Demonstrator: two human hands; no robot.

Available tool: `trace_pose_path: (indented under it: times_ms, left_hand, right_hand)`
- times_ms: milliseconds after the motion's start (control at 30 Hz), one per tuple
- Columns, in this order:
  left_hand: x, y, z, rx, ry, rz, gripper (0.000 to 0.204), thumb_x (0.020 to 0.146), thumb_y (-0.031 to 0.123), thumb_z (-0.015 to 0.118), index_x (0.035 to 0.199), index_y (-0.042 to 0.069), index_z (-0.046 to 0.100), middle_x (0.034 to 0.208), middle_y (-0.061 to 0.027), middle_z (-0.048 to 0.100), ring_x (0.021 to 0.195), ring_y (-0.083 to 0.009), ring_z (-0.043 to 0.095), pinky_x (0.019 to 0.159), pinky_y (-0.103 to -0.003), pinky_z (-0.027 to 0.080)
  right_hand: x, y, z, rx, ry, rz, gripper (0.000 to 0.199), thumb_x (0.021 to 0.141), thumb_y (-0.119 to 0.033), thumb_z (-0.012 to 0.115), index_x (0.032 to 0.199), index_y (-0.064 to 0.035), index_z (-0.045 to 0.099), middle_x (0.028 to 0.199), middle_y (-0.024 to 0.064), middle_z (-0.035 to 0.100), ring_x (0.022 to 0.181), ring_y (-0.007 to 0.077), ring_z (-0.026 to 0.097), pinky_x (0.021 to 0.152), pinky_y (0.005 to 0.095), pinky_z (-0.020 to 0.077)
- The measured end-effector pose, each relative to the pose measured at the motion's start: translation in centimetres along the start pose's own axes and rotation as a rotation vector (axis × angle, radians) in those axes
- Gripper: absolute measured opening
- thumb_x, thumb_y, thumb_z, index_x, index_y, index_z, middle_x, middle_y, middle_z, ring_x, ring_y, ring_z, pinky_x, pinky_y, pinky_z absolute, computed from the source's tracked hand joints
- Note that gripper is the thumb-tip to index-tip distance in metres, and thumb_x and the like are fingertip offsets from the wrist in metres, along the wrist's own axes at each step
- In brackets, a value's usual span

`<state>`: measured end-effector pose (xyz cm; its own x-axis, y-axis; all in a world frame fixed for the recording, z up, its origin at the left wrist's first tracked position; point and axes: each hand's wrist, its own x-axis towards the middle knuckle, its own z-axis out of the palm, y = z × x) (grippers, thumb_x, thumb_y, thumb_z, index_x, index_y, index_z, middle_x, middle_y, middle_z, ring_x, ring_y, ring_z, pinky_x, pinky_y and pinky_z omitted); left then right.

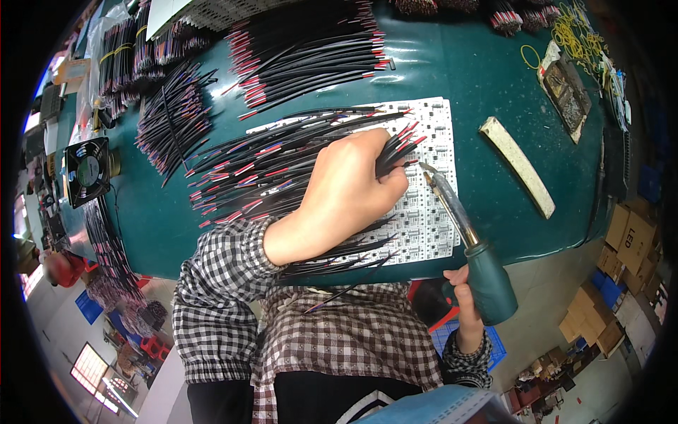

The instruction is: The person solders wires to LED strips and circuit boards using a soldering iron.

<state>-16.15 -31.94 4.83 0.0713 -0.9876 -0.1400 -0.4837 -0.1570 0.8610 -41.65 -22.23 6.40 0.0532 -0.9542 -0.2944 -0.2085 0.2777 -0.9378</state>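
My left hand (346,184) is closed around a small bunch of black wires (397,152) with red ends, held over a white circuit board panel (436,219). More black wires (247,169) with red and white ends lie across the panel's left part, under and beside that hand. To the right, my right hand (466,307) grips the green handle of a soldering iron (487,279). The iron's metal tip points up and left, close to the ends of the held wires. Whether the tip touches a wire or the panel, I cannot tell.
A large stack of black wires (311,56) lies at the back, with another heap (173,124) left of it. A small black fan (88,172) stands far left. Rightward lie a pale curved bar (518,166), a dark tray (567,92) and yellow rubber bands (575,35).
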Motion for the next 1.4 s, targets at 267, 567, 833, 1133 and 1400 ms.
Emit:
trace_pose_path:
  times_ms: [267, 567, 833, 1133, 1400]
  left_hand:
    - [-0.2, 0.0, -0.2, 0.033, -0.01, -0.014, 0.016, 0.076, 0.009, 0.062, 0.071, -0.004, 0.053, 0.068, -0.023, 0.058, 0.068, -0.0436, 0.059, 0.062, -0.047, 0.047]
    - [-0.4, 0.7, -0.3, 0.2, -0.013, 0.079, 0.018, 0.075, 0.011, 0.063, 0.074, -0.003, 0.053, 0.071, -0.0226, 0.059, 0.068, -0.0424, 0.06, 0.062, -0.048, 0.048]
    - [-0.2, -0.3, 0.4, 0.144, 0.071, 0.074, 0.022, 0.072, 0.011, 0.071, 0.075, -0.003, 0.054, 0.067, -0.0208, 0.057, 0.061, -0.0386, 0.059, 0.056, -0.041, 0.046]
    - [0.0, 0.0, 0.0, 0.1, 0.04, 0.023, 0.023, 0.072, 0.011, 0.07, 0.072, -0.004, 0.053, 0.064, -0.0209, 0.056, 0.057, -0.0367, 0.058, 0.054, -0.04, 0.045]
    - [-0.1, -0.3, 0.3, 0.103, 0.073, 0.045, 0.022, 0.072, 0.011, 0.07, 0.073, -0.004, 0.054, 0.065, -0.021, 0.057, 0.058, -0.0366, 0.058, 0.054, -0.039, 0.045]
  right_hand:
    - [0.8, -0.7, 0.1, 0.106, -0.045, -0.054, 0.052, 0.081, -0.023, 0.078, 0.114, 0.01, 0.056, 0.095, 0.016, 0.066, 0.087, 0.0221, 0.067, 0.073, 0.0349, 0.0586]
    - [1.1, -0.1, -0.8, 0.116, -0.073, -0.094, 0.053, 0.082, -0.025, 0.078, 0.113, 0.0109, 0.054, 0.096, 0.0178, 0.066, 0.083, 0.0234, 0.067, 0.074, 0.0361, 0.0594]
    - [1.1, -0.4, 0.1, 0.133, -0.026, -0.053, 0.048, 0.082, -0.025, 0.077, 0.109, 0.0094, 0.058, 0.094, 0.0174, 0.067, 0.079, 0.0226, 0.067, 0.071, 0.0345, 0.0584]
    - [1.2, -0.3, -0.2, 0.016, -0.076, -0.103, 0.034, 0.08, -0.023, 0.077, 0.097, 0.0036, 0.065, 0.089, 0.0128, 0.067, 0.078, 0.0205, 0.066, 0.071, 0.0312, 0.0547]
    - [1.4, -0.7, 0.1, -0.026, -0.068, -0.105, 0.033, 0.081, -0.025, 0.076, 0.096, 0.0026, 0.067, 0.088, 0.0114, 0.067, 0.077, 0.0199, 0.065, 0.071, 0.031, 0.0537]
